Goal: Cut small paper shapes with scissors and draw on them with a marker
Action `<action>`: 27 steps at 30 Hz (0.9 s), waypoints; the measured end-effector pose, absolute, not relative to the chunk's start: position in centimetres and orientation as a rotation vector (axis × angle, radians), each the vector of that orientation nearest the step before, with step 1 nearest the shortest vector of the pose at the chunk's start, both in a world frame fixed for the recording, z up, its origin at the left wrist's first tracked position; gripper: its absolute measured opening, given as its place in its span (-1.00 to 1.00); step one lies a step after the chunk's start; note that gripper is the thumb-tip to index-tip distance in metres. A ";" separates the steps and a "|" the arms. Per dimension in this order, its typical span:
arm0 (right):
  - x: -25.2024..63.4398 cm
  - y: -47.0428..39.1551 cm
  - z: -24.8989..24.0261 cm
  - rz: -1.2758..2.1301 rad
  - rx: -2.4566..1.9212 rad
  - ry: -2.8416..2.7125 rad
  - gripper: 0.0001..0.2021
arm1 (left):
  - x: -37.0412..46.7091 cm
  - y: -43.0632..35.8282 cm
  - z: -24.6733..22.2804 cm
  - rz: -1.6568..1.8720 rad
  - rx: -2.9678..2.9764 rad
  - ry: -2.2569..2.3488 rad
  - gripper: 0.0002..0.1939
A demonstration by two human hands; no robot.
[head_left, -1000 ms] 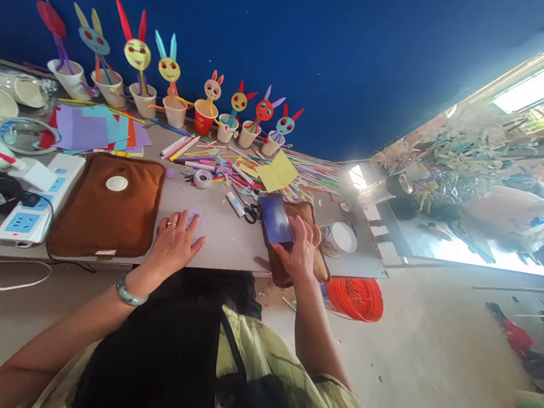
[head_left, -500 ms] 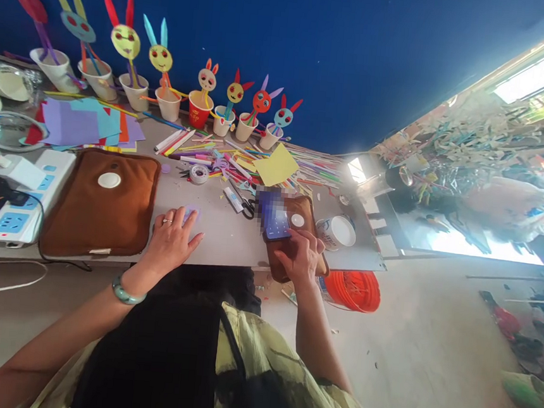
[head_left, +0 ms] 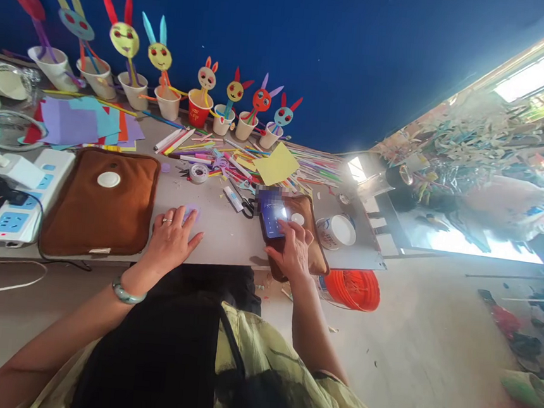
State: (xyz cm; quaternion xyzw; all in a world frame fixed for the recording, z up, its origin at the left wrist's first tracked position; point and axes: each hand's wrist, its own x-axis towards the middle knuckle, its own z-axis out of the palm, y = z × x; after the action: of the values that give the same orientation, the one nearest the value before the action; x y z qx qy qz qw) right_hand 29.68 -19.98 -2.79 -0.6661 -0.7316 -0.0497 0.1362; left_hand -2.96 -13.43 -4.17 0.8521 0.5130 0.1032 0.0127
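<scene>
Right hand (head_left: 292,251) is gripping a phone (head_left: 272,215) over the smaller brown pad (head_left: 313,249); left hand (head_left: 171,238) is lying flat, open, covering a purple paper piece (head_left: 192,211) on the table (head_left: 226,235). Eight bunny cups (head_left: 198,109) are standing finished; I'm judging cutting paused.

The wall (head_left: 362,40) is deep blue. The table (head_left: 222,231) is pale grey. 2 pads, a large one (head_left: 95,211) and a small one (head_left: 313,246), are brown with white discs. A paper sheet (head_left: 278,164) is yellow, 1 cup (head_left: 197,112) red, the bracelet (head_left: 126,293) pale green, and the phone (head_left: 271,216) screen glows blue.
</scene>
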 end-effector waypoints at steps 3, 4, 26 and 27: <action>29.2 -19.2 -2.5 -0.072 -1.923 -2.152 -0.31 | -2.9 -13.4 -4.1 0.301 2.651 1.606 -0.43; 29.2 -19.1 -2.5 -0.075 -1.916 -2.145 -0.32 | -2.9 -13.4 -4.1 0.298 2.648 1.607 -0.43; 29.0 -19.7 -3.3 -0.197 -1.869 -2.128 -0.44 | -2.9 -13.5 -4.0 0.298 2.651 1.615 -0.44; 29.1 -19.8 -3.3 -0.193 -1.882 -2.119 -0.43 | -2.9 -13.5 -4.0 0.293 2.657 1.619 -0.44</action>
State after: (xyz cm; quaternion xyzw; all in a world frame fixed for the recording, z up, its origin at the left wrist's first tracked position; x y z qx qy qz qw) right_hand 29.06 -19.78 -3.33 -0.6551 -0.7374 -0.0671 0.1500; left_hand -2.88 -13.47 -4.02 0.8502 0.5179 0.0939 0.0082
